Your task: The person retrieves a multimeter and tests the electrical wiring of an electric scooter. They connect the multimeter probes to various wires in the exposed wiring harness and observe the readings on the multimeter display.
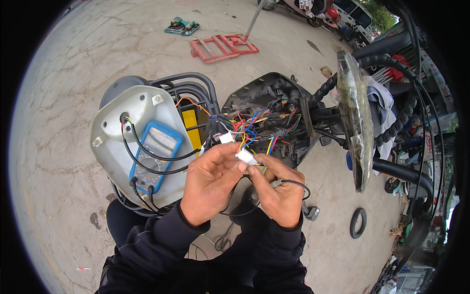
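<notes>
White plastic forms the small blocky connector (246,157) held just beside the open black housing (248,91). The left hand (210,180) has its grip closed on it, thumb against fingertips; the right hand (280,190) pinches its other end. Tangled multicoloured wires (252,133) fill the housing; leftward, a pale grey plastic shell (165,104) holds a blue rectangular multimeter (155,156).

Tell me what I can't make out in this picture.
All in the head view:
Contacts inside the white connector: hidden by its housing, the left hand and the right hand.
Reading on the blue multimeter: too faint and small to tell.
Lower runs of the coloured wires: buried under the tangle on top.
Top of the pink scooter: cut off by the upper edge.
</notes>
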Tool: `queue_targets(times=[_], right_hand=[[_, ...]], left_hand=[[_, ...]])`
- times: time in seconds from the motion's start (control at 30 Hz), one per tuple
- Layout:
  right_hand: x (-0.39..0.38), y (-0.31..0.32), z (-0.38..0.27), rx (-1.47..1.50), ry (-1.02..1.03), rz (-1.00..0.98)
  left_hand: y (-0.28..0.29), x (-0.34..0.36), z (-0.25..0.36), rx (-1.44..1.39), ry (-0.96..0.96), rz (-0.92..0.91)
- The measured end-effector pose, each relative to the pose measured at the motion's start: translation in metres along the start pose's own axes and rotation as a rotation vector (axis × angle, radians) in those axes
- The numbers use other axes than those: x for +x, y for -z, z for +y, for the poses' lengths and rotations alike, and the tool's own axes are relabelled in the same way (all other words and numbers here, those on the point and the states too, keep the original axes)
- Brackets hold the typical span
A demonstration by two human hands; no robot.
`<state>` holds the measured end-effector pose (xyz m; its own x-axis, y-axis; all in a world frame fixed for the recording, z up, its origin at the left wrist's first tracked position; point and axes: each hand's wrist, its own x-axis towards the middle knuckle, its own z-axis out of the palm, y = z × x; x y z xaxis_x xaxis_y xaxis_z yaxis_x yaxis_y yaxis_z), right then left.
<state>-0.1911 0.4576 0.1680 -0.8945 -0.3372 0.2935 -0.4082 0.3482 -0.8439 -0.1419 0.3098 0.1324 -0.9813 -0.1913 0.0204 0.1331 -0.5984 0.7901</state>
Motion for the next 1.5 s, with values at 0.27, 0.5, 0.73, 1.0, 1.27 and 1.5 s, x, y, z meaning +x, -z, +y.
queue_targets(times=[0.27, 0.5, 0.73, 1.0, 1.27, 1.5], right_hand=[[0.001, 0.004, 0.001, 0.008, -0.031, -0.063], [0.005, -0.002, -0.015, 0.319, -0.3, 0.123], [0.011, -0.011, -0.019, 0.65, -0.392, 0.096], [0.013, -0.011, -0.014, 0.765, -0.414, 0.072], [0.014, -0.015, -0.012, 0.96, -0.399, 0.13], [0.017, -0.025, -0.009, 0.772, -0.347, 0.189]], left_hand=[[-0.002, 0.007, 0.0, 0.06, -0.026, 0.091], [-0.003, 0.008, -0.004, 0.185, -0.096, 0.152], [-0.002, 0.009, -0.008, 0.177, -0.113, 0.165], [-0.002, 0.009, -0.006, 0.156, -0.119, 0.163], [-0.003, 0.01, -0.006, 0.128, -0.161, 0.174], [-0.001, 0.007, -0.004, 0.178, -0.124, 0.173]])
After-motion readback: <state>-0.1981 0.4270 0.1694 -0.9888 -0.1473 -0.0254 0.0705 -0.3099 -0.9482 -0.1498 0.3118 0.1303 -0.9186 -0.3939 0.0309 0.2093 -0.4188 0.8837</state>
